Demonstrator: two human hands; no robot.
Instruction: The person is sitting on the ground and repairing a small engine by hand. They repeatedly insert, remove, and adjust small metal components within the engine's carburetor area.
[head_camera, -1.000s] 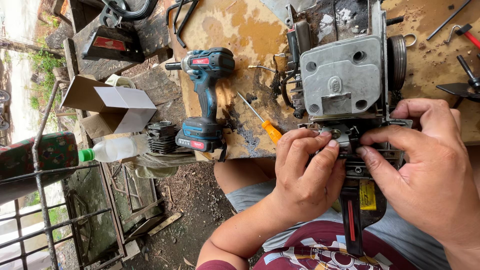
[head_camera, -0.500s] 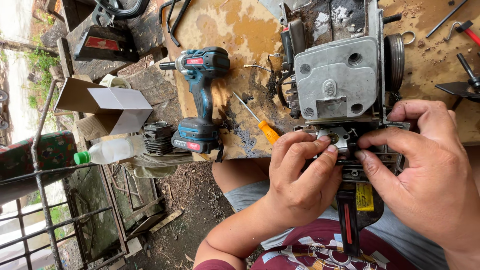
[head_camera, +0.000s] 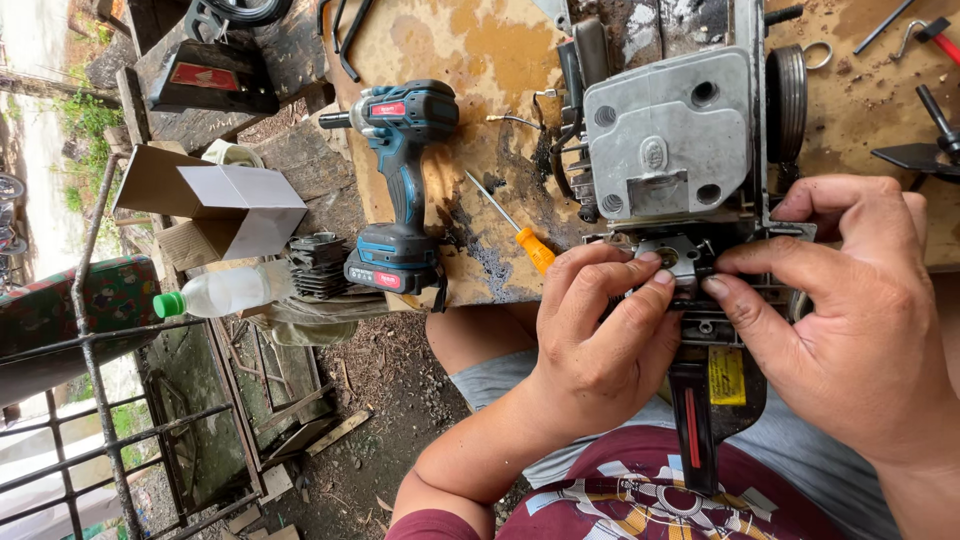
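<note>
A grey metal small engine (head_camera: 672, 140) lies on a stained wooden workbench (head_camera: 460, 60), its near end overhanging my lap. My left hand (head_camera: 600, 335) and my right hand (head_camera: 850, 320) meet at the engine's near edge. The fingertips of both pinch a small grey metal part (head_camera: 680, 258), perhaps a carburettor, against the engine body. A black handle with a yellow label (head_camera: 722, 385) hangs below between my hands. Whether the small part is loose or fixed is hidden by my fingers.
A blue cordless drill (head_camera: 400, 180) lies left of the engine, an orange-handled screwdriver (head_camera: 522, 235) beside it. Hand tools (head_camera: 925, 40) lie at the bench's top right. On the left are an open cardboard box (head_camera: 215, 200), a clear bottle with a green cap (head_camera: 225, 292), a finned cylinder (head_camera: 318, 265) and a metal gate (head_camera: 100, 400).
Both hands stay on the small part at the engine's edge; the fingers shift only slightly. The view drifts a little.
</note>
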